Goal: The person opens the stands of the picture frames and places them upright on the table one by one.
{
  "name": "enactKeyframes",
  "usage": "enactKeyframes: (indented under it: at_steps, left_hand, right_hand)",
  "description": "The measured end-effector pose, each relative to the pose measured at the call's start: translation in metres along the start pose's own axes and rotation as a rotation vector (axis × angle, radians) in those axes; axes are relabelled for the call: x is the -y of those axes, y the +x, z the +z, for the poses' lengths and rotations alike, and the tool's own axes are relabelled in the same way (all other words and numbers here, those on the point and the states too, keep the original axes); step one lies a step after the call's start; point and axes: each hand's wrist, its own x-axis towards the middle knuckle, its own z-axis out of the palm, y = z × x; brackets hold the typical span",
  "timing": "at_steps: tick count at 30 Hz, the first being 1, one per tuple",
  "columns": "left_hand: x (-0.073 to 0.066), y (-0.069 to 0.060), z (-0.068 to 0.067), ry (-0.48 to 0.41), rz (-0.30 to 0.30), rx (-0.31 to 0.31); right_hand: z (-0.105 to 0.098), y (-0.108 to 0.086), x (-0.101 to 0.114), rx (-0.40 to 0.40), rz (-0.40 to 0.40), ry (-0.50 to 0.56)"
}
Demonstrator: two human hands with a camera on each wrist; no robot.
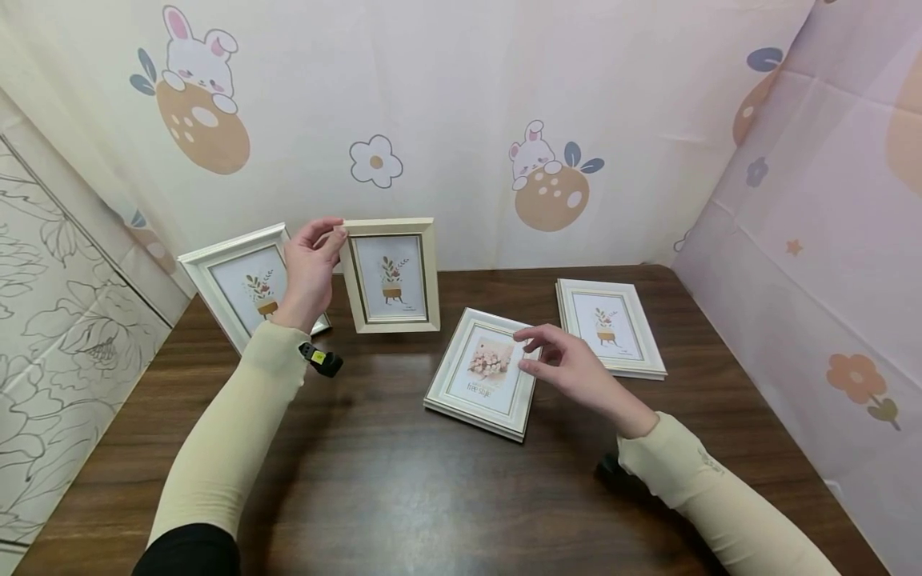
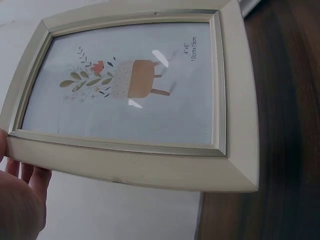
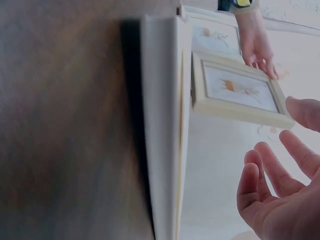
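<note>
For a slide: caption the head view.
The left hand grips a cream picture frame by its top corner; the right hand hovers by a white frame lying flat.

The table [image 1: 403,488] has a dark brown, wood-grained top with a soft shine in its near part. At the far left, a white frame [image 1: 241,280] stands on it. Around the middle, a flower-picture frame [image 1: 481,380] lies face up; farther right, a plant-picture frame [image 1: 608,330] lies likewise.
</note>
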Motion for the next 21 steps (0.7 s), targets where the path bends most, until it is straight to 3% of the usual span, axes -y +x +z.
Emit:
enactKeyframes:
  at_steps: [8,16,21]
  left_hand:
    - [0.011,0.008,-0.005,-0.010,-0.011,-0.050]
    - [0.021,0.012,-0.010,0.066,-0.047,-0.079]
    - [0.025,0.014,-0.012,0.128,-0.033,-0.074]
  right_hand:
    - [-0.013,0.004,-0.004,-0.037,0.051,-0.014]
    - [-0.018,0.003,-0.010,-0.049,0.068,-0.010]
    - [-0.018,0.001,-0.015,-0.047,0.072,-0.009]
